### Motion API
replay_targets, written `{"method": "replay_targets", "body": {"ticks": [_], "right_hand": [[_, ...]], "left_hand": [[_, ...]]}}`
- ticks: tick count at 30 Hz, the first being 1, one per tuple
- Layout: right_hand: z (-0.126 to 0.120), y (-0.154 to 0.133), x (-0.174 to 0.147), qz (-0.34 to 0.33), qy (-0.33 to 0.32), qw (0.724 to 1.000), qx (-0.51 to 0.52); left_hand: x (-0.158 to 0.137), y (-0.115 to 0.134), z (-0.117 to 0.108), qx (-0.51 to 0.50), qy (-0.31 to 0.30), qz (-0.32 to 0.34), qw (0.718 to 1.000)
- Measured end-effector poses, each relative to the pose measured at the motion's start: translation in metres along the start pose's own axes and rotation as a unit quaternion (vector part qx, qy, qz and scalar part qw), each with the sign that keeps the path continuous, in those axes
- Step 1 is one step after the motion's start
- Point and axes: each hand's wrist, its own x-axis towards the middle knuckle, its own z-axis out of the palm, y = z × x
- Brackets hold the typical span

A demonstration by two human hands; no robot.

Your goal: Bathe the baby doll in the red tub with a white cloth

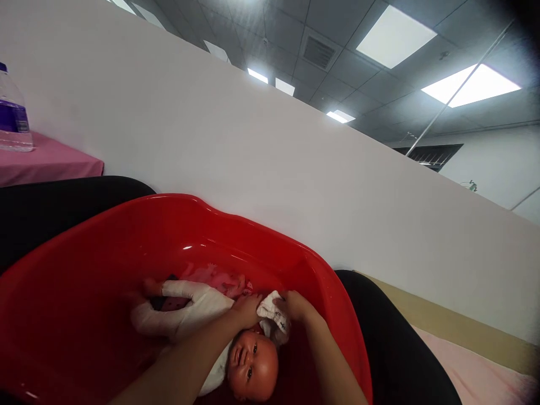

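Observation:
A baby doll [253, 365] in white clothing lies on its back in a red tub [253, 225], its head toward me and its legs off to the left. Between my hands, just beyond the doll's head, is a wet white cloth [272, 309] with small dark marks. My right hand [294, 306] is closed on the cloth's right side. Reaching across the doll's upper body, my left hand [248, 311] closes at the cloth's left edge; its fingertips are partly hidden. Behind the doll, pink items [215, 278] lie low in the tub, their kind unclear.
My black-clad legs [388, 326] flank the tub. A pale partition [236, 140] rises directly behind it. At the left, a clear bottle [14, 118] with a purple label stands on a pink-covered surface [59, 157]. Pink fabric [476, 360] lies at the lower right.

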Motion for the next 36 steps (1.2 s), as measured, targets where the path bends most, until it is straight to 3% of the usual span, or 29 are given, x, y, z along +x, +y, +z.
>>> {"method": "replay_targets", "body": {"ticks": [11, 25, 36], "right_hand": [[0.006, 0.003, 0.005, -0.045, -0.035, 0.998, 0.018], [0.009, 0.006, 0.010, -0.033, -0.084, 0.996, 0.014], [0.007, 0.005, 0.006, -0.036, -0.053, 0.998, -0.003]], "left_hand": [[-0.007, 0.013, -0.018, 0.051, -0.045, -0.018, 0.998], [-0.004, 0.007, -0.009, 0.067, -0.028, -0.006, 0.997], [-0.005, 0.009, -0.012, 0.061, -0.022, -0.014, 0.998]]}}
